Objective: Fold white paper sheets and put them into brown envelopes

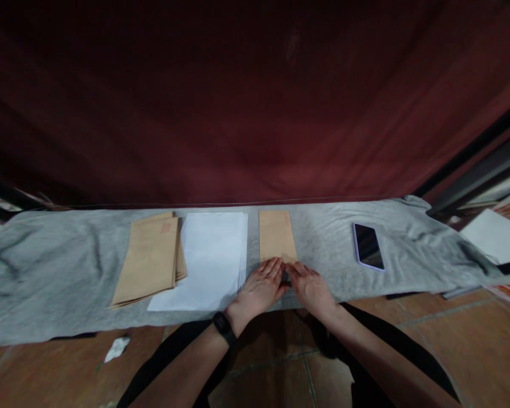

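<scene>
A single brown envelope [275, 235] lies lengthwise on the grey cloth [63, 272] in front of me. My left hand [261, 289] and my right hand [308, 286] rest flat side by side on the envelope's near end, fingers stretched forward and pressing down. A black band sits on my left wrist. To the left lies a stack of white paper sheets [210, 258], and further left a pile of brown envelopes [151, 258].
A phone [368, 246] with a dark screen lies on the cloth to the right. A dark red curtain [255, 113] hangs behind the cloth. White paper [493, 235] lies at the far right. A white scrap [117, 347] lies on the tiled floor.
</scene>
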The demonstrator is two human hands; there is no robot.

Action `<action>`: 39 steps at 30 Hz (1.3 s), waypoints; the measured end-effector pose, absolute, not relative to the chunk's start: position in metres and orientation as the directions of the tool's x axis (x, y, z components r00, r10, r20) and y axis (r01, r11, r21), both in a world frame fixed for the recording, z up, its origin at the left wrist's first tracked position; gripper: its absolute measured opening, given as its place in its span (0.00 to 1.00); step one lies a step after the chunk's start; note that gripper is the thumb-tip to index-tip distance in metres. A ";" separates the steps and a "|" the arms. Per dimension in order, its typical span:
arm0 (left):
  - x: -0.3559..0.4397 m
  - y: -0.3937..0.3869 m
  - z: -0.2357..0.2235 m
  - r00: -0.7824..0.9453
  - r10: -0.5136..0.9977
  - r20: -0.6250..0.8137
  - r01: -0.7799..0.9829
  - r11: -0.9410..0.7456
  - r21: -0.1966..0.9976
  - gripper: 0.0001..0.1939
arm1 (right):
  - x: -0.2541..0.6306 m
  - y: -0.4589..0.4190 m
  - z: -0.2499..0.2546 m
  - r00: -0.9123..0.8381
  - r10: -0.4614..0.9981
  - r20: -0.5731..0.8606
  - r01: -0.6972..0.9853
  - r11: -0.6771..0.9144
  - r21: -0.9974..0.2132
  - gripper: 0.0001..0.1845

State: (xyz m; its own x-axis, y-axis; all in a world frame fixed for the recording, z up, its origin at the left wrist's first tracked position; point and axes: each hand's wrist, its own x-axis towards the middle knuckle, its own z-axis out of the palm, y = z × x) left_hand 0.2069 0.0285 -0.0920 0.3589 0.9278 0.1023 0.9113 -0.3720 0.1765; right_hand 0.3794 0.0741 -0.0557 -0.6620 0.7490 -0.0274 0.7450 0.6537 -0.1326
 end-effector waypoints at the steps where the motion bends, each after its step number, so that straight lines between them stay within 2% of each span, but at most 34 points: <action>1: 0.206 0.028 -0.091 0.355 0.929 0.104 0.913 -0.368 0.177 0.30 | 0.380 0.073 -0.055 -0.667 0.745 -0.022 0.741 0.660 -0.125 0.21; 3: 0.203 0.026 -0.088 0.355 0.928 0.115 0.913 -0.370 0.170 0.30 | 0.381 0.071 -0.056 -0.665 0.747 -0.005 0.741 0.659 -0.127 0.21; 6: 0.196 0.021 -0.084 0.358 0.920 0.162 0.911 -0.382 0.153 0.29 | 0.385 0.072 -0.064 -0.617 0.787 0.026 0.753 0.599 -0.273 0.19; 9: 0.186 0.017 -0.085 0.338 0.916 0.217 0.920 -0.371 0.129 0.27 | 0.391 0.083 -0.074 -0.505 0.863 0.013 0.750 0.447 -0.487 0.16; 11: 0.183 0.015 -0.089 0.321 0.913 0.251 0.929 -0.355 0.105 0.26 | 0.394 0.095 -0.079 -0.418 0.908 -0.020 0.741 0.328 -0.586 0.13; 17: 0.187 0.018 -0.098 0.285 0.906 0.312 0.946 -0.318 0.061 0.24 | 0.395 0.124 -0.085 -0.322 0.937 -0.135 0.662 0.121 -0.739 0.05; 20: 0.187 0.023 -0.093 0.257 0.915 0.312 0.944 -0.306 0.121 0.19 | 0.389 0.128 -0.087 -0.294 0.936 -0.194 0.585 0.015 -0.811 0.04; 21: 0.187 0.024 -0.090 0.246 0.920 0.306 0.941 -0.302 0.151 0.17 | 0.386 0.128 -0.088 -0.280 0.934 -0.221 0.522 -0.045 -0.852 0.03; 23: 0.186 0.027 -0.084 0.219 0.932 0.288 0.935 -0.285 0.211 0.16 | 0.381 0.128 -0.089 -0.271 0.917 -0.294 0.341 -0.194 -0.920 0.08; 25: 0.185 0.029 -0.080 0.191 0.943 0.271 0.927 -0.264 0.265 0.14 | 0.376 0.128 -0.087 -0.300 0.888 -0.350 0.190 -0.304 -0.934 0.12; 29: 0.182 0.034 -0.081 0.078 0.950 0.302 0.862 -0.216 0.458 0.13 | 0.375 0.131 -0.078 -0.384 0.855 -0.349 0.145 -0.317 -0.937 0.09; 32: 0.177 0.043 -0.084 -0.177 0.940 0.292 0.698 -0.090 0.711 0.19 | 0.380 0.137 -0.071 -0.408 0.857 -0.314 0.104 -0.299 -0.949 0.10; 35: 0.174 0.051 -0.082 -0.378 0.926 0.017 0.308 0.108 0.945 0.28 | 0.385 0.143 -0.068 -0.417 0.867 -0.271 0.031 -0.285 -0.958 0.16; 37: 0.175 0.055 -0.077 -0.355 0.913 -0.203 -0.022 0.208 0.978 0.31 | 0.386 0.144 -0.069 -0.440 0.862 -0.253 -0.002 -0.282 -0.959 0.19; 39: 0.178 0.057 -0.072 -0.279 0.901 -0.331 -0.238 0.269 0.933 0.29 | 0.385 0.144 -0.071 -0.472 0.848 -0.240 -0.014 -0.280 -0.960 0.21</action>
State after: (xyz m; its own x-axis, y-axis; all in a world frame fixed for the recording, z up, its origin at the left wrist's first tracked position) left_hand 0.1777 0.0566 -0.0721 -0.2789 0.9014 -0.3311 -0.2378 0.2692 0.9333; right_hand 0.3845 0.1439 -0.0710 -0.4722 0.8481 -0.2405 -0.0139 -0.2799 -0.9599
